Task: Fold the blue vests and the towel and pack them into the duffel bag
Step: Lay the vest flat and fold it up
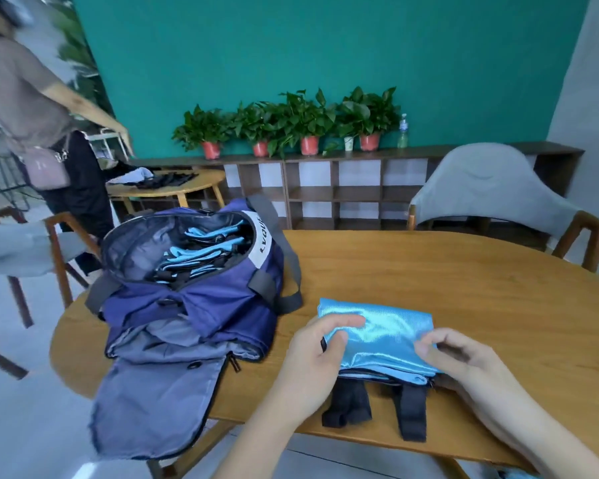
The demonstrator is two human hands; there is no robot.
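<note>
A: Two hands on one folded vest (377, 335), shiny sky-blue satin-like cloth, roughly rectangular, lying flat on the oval wooden table (464, 281) near its front edge. Two black straps (381, 407) stick out of its near end.

B: Your grip?

A: Your left hand (317, 357) pinches the vest's left edge, thumb on top, fingers curled on the fabric. Your right hand (460, 357) pinches the right near corner, fingers bent.

B: Bag?

A: One navy duffel bag (191, 305), soft nylon, grey webbing handles, white label band, just left of the vest on the same table. Zipped open, grey-lined flap hanging over the table's edge. Blue-and-black folded vests (204, 252) stacked inside; can't count them.

B: Rest?

A: Four leafy plants in red pots (291, 126) on a cubby shelf, one grey padded chair (491, 188), one person (38, 126) standing far left, blurred.
</note>
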